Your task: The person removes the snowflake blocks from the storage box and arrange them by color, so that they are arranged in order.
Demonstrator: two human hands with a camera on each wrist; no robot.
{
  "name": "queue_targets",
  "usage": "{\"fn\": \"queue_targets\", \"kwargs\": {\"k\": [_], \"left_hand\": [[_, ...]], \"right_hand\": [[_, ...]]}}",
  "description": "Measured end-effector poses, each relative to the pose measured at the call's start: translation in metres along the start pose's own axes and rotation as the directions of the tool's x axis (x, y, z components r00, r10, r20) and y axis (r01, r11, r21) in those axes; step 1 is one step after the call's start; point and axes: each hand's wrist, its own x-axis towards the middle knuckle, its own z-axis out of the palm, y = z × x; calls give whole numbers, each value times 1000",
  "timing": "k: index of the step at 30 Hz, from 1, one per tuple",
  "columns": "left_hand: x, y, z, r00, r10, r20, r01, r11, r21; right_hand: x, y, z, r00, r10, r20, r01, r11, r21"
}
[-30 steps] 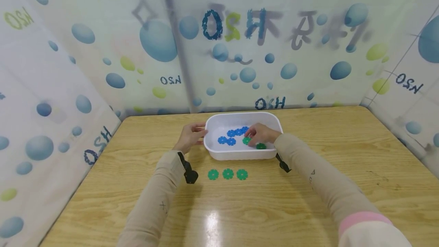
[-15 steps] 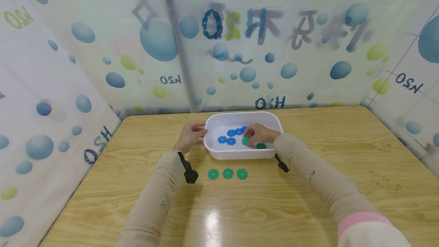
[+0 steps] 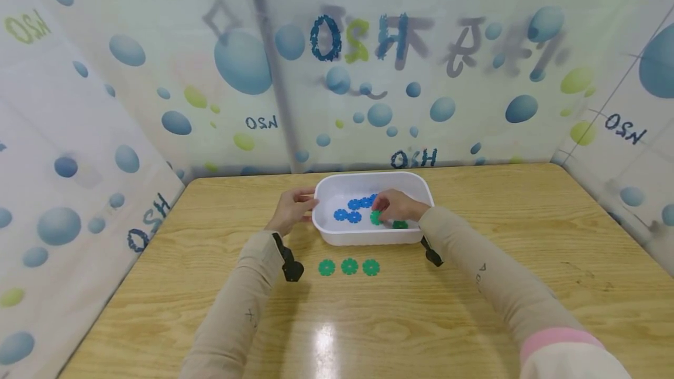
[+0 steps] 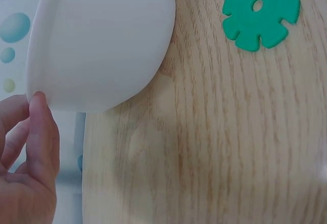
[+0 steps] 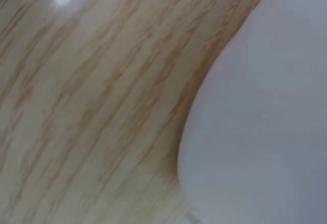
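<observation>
A white plastic basin stands on the table. My left hand holds its left end, with the thumb at the rim in the left wrist view, where the hand shows at the lower left. Inside the basin my right hand pinches a green snowflake disc, which looks tilted. Another green disc lies below that hand, near the front wall. Several blue snowflake discs lie left of the fingers. The right wrist view shows only the basin's outside and the table, no hand.
Three green discs lie in a row on the wooden table, in front of the basin. A patterned curtain rises behind the table's back edge, with more on both sides. Dark wrist cameras sit under the sleeves.
The right hand has shifted slightly, and the green disc at its fingertips has moved a little left and tipped up. The left hand and basin have stayed in place.
</observation>
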Motion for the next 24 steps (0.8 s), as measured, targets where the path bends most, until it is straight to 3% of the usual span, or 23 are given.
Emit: {"fn": "queue_targets", "kwargs": {"k": [9,24], "left_hand": [[4,-2,0,1000,-21,4,21,1000,2],[4,-2,0,1000,-8,4,8,1000,4]], "right_hand": [[-5,-2,0,999,-46,-26,47,998,41],[-32,-8,-10,989,-143,-34,147,974,170]]}}
